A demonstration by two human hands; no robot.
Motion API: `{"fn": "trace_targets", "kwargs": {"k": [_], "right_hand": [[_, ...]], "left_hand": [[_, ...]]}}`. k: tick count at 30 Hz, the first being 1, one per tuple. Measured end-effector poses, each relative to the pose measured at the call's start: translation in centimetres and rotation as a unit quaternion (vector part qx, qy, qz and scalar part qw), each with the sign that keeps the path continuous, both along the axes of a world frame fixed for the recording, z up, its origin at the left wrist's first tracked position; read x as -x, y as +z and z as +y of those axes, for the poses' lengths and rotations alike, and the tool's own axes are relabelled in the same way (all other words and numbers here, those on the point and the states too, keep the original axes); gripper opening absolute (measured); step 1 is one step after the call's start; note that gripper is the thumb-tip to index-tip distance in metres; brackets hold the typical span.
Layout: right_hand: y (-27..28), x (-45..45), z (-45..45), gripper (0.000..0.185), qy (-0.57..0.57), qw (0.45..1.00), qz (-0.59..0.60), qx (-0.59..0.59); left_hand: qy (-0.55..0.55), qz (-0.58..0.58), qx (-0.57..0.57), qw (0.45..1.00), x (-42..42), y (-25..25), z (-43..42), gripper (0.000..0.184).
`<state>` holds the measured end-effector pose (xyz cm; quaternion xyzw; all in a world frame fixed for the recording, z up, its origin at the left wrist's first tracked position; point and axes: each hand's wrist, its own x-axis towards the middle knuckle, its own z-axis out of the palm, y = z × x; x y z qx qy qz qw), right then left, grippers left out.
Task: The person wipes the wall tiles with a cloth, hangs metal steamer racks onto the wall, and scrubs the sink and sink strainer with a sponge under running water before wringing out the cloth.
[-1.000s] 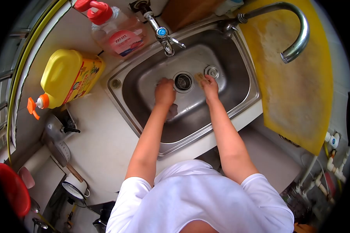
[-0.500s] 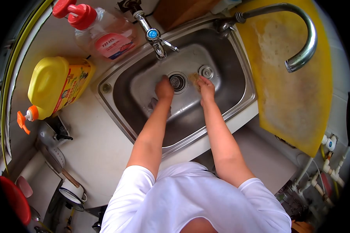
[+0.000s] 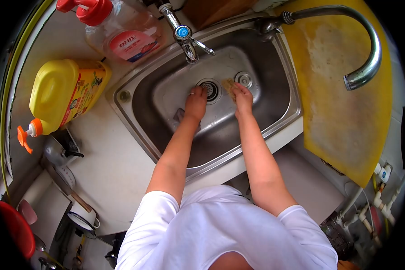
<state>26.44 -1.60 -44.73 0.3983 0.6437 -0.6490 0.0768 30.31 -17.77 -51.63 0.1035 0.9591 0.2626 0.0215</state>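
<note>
Inside the metal sink (image 3: 141, 105), my left hand (image 3: 196, 104) lies at the left edge of the drain (image 3: 209, 91), fingers stretched out with nothing visible in them. My right hand (image 3: 242, 100) grips a tan, rough-looking scrubbing pad (image 3: 228, 87), which sticks out to the left of its fingers. Just beyond that hand is a round metal drain stopper (image 3: 244, 79) on the sink floor. A crumpled grey cloth (image 3: 179, 115) lies partly hidden behind my left wrist.
A chrome tap (image 3: 183, 33) reaches over the sink's back edge, and a curved spout (image 3: 373, 49) arches at the right. A clear red-topped pump bottle (image 3: 130, 42) and a yellow detergent bottle (image 3: 54, 94) stand left. A yellow-edged board (image 3: 346, 103) is at right.
My left hand has gone from curled to fingers stretched out beside the drain. My right hand keeps its hold on the scrubbing pad. The camera view has shifted slightly.
</note>
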Motion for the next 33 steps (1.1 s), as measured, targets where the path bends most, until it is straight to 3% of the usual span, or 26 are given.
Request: {"fn": "trace_targets", "kwargs": {"k": [4,10,12,19,24,26,27,29,31,33], "right_hand": [[-0.1,0.1,-0.1,0.033,0.008,1.0,-0.006,-0.01],[-0.6,0.1,0.0,0.033,0.007,1.0,-0.004,-0.009],[-0.9,0.1,0.1,0.033,0.009,1.0,-0.003,-0.012],[-0.8,0.1,0.0,0.036,-0.003,1.0,-0.012,-0.006],[-2.9,-0.4,0.2,0.036,0.012,1.0,-0.017,0.006],[-6.2,-0.9,0.7,0.037,0.215,0.962,0.02,-0.168],[-5.4,-1.2,-0.1,0.037,0.217,0.962,0.021,-0.164],[-2.0,-1.1,-2.0,0.039,0.395,0.858,0.084,-0.318],[-0.9,-0.4,-2.7,0.033,0.424,0.847,0.103,-0.304],[-0.8,0.3,-3.0,0.029,0.565,0.703,0.154,-0.404]], "left_hand": [[0.003,-0.005,0.02,1.0,-0.4,-0.4,0.1,0.037],[-0.081,-0.03,0.058,0.995,-0.9,1.1,0.2,0.037],[-0.098,-0.021,0.123,0.987,-1.4,0.7,0.5,0.038],[-0.085,-0.011,0.138,0.987,-1.9,1.0,1.0,0.045],[-0.13,-0.188,0.118,0.966,0.7,4.2,0.5,0.046],[-0.071,-0.133,0.076,0.986,1.3,6.6,-0.9,0.047],[-0.013,-0.079,0.033,0.996,1.3,8.1,-2.1,0.047],[0.01,-0.067,0.064,0.996,1.3,12.2,-5.2,0.047],[0.04,-0.031,0.096,0.994,1.0,16.1,-8.5,0.046],[0.076,0.017,0.066,0.995,0.1,18.8,-11.3,0.042]]}}
